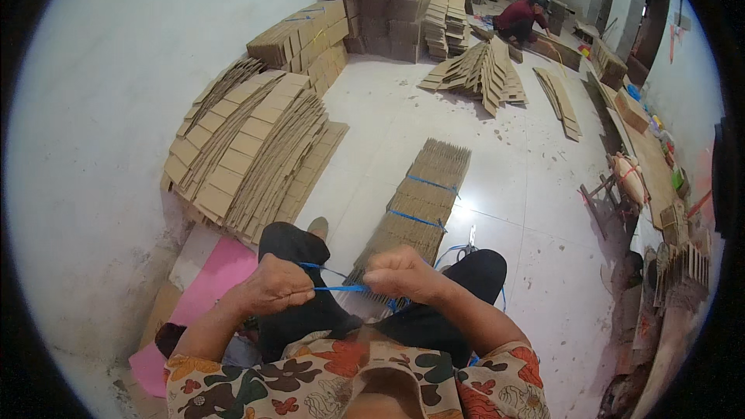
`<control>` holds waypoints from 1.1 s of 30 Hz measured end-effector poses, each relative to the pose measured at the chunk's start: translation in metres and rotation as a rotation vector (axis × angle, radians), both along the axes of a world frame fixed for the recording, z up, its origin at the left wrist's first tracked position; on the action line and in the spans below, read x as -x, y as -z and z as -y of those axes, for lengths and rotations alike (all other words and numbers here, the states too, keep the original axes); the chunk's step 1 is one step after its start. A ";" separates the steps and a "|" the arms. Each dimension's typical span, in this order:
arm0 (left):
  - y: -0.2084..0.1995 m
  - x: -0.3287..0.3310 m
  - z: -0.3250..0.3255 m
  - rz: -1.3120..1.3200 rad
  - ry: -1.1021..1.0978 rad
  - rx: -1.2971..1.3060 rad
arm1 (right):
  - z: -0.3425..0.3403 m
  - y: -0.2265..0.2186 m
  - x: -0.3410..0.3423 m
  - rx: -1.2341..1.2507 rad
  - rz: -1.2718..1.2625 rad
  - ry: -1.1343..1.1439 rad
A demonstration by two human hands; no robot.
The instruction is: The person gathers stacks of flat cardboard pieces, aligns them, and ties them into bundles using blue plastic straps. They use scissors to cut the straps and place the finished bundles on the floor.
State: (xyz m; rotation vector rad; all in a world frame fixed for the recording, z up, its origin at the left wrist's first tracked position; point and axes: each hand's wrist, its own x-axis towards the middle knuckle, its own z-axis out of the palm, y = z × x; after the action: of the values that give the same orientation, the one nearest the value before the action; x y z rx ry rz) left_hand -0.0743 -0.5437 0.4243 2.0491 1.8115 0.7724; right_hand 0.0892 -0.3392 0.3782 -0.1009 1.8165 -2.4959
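My left hand [273, 285] is closed in a fist on a blue plastic strap [340, 289]. The strap runs tight across to my right hand [402, 273], which also grips it with curled fingers. Both hands are over the near end of a long bundle of slotted cardboard strips [431, 167] on the floor between my legs. Two more blue bands go round the bundle farther along. Scissors [470, 240] with pale blades lie beside my right knee, partly hidden by it. Loose blue strap trails near that knee.
Big stacks of cardboard pieces [248, 147] lean at the left wall. A fanned pile [481, 74] lies ahead, with taller stacks [388, 8] behind. Two people [521, 17] bend over work at the far right. A low wooden board [648, 155] with clutter lines the right wall.
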 end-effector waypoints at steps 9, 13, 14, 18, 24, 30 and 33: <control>0.027 0.137 0.030 0.652 -0.959 -0.720 | -0.108 0.033 0.006 -0.222 0.021 0.481; 0.002 0.261 -0.006 1.165 -1.205 -1.136 | -0.264 0.130 0.010 0.081 0.281 0.918; 0.018 0.283 -0.029 1.305 -1.262 -1.125 | -0.298 0.156 0.016 0.061 0.415 0.997; 0.164 0.271 -0.200 1.266 -1.089 -0.146 | -0.368 0.259 0.031 0.050 0.827 1.350; 0.461 0.228 -0.308 0.835 -1.188 0.446 | -0.345 0.437 0.044 0.313 1.104 1.228; 0.514 0.146 -0.346 1.126 -1.106 0.532 | -0.283 0.486 0.058 0.499 0.891 1.328; 0.484 0.147 -0.324 1.000 -1.191 0.519 | -0.280 0.446 0.084 0.558 0.949 1.364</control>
State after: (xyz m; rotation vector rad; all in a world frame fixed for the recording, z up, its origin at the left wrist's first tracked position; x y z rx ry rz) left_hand -0.2210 -0.2197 -0.0597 -0.0067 2.0297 1.0973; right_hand 0.0051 -0.0591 -0.0683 2.4448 0.6929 -2.5568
